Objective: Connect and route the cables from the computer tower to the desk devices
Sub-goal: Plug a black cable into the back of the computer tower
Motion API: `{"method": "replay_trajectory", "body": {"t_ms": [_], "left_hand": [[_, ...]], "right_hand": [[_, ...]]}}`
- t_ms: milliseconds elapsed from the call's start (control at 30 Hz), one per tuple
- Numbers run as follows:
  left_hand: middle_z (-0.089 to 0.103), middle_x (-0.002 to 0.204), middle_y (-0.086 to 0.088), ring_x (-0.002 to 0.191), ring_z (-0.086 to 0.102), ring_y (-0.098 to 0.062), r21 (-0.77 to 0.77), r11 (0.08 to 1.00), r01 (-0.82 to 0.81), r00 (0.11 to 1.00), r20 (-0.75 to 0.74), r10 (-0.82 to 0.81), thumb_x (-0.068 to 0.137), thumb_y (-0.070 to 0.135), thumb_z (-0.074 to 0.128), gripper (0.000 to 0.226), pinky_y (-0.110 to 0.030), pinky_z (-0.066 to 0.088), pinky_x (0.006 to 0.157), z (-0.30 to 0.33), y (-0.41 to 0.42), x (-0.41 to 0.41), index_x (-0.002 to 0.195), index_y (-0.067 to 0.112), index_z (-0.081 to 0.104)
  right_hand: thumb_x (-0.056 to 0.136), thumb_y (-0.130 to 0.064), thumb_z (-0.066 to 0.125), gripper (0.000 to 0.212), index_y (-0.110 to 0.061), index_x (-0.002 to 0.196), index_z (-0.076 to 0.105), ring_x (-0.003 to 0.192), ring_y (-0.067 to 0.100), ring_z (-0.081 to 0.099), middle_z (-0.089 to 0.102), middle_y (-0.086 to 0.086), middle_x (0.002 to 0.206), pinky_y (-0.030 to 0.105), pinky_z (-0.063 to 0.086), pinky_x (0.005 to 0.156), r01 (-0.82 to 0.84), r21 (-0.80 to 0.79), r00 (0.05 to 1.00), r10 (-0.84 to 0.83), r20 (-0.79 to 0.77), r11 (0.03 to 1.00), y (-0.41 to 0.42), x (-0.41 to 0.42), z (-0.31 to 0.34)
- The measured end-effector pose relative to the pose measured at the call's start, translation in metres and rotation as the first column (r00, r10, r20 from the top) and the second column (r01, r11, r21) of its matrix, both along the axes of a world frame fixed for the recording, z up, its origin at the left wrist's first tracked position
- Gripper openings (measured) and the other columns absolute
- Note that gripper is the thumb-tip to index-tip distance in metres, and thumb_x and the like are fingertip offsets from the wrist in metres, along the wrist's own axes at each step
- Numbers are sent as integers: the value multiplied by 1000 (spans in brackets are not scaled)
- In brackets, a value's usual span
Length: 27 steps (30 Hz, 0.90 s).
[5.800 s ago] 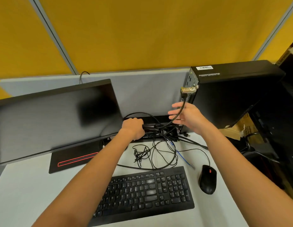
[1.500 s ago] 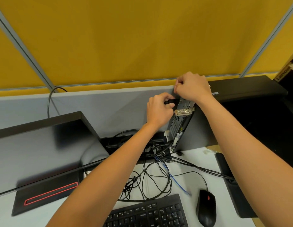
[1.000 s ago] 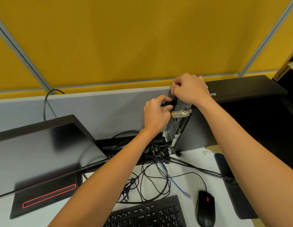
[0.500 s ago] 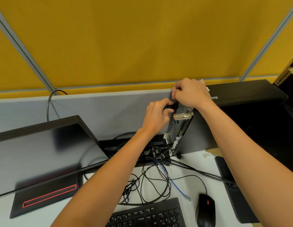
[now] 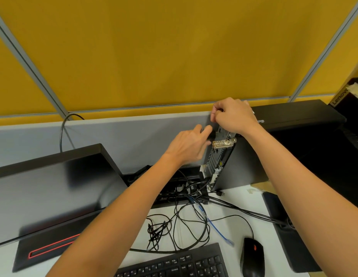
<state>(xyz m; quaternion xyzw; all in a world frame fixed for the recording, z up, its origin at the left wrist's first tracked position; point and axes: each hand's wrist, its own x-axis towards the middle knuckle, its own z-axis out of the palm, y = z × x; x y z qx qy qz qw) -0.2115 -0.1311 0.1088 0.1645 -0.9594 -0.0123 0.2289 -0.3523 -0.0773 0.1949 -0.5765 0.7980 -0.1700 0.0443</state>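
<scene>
since half a second ago the left hand [image 5: 189, 145] has let go of the black plug and its fingers now are loosely spread, with the tips just beside the rear panel of the tower [image 5: 254, 156]. right hand [image 5: 233, 114] keeps its place on the top rear corner of the tower, fingers curled over the edge and gripping it. the plug itself i cannot see clearly now; only a dark bit shows between the left fingertips and the panel.

a gold lock [image 5: 223, 143] sits on the rear panel, just right of the left hand. the tower stands upright at the far right of the desk [image 5: 242, 204], against the grey partition [image 5: 124, 134].

from the bottom of the rear panel many black cables [image 5: 186, 222] go down and lie tangled on the desk, between the tower and the keyboard [image 5: 174, 264]. a blue cable [image 5: 212, 224] runs through them, its free end lying near the mouse [image 5: 252, 256]. the monitor [image 5: 50, 188] is at the left, tilted, well apart from the tower.
</scene>
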Motion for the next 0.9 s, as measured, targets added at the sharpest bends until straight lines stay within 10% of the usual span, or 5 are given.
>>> {"method": "replay_trajectory", "body": {"t_ms": [133,333,500,900], "left_hand": [[52,79,-18,40,48,-34,-10,1000,-7,998,66,8,89,13,63,33,-28,24,38,0,-4,0,101,11,33],[48,103,-12,94,49,-29,162,976,-147,989,37,143,99,18,48,15,-40,40,54,2,-8,-10,102,4,54],[48,95,-11,90,52,-35,458,879,-130,992,52,119,100,19,47,24,-40,38,70,5,-11,-17,111,3,61],[57,119,-9,99,57,-37,396,900,-181,982,115,147,97,19,49,21,-42,45,70,18,-1,-34,112,9,60]], "right_hand": [[86,-14,47,24,-21,79,68,83,24,55,55,-11,64,44,33,100,-8,25,1000,7,22,1000,1,1,3],[83,-11,47,24,-22,76,67,83,22,56,55,-15,63,40,33,95,4,-3,999,-4,47,1000,4,3,4],[83,-12,48,24,-23,73,66,78,19,56,56,-15,62,38,37,91,6,-23,998,-4,56,1000,4,1,2],[83,-14,44,27,-21,76,69,85,26,57,69,-1,80,41,31,94,26,-12,999,-26,19,1000,-4,-1,-3]]}}
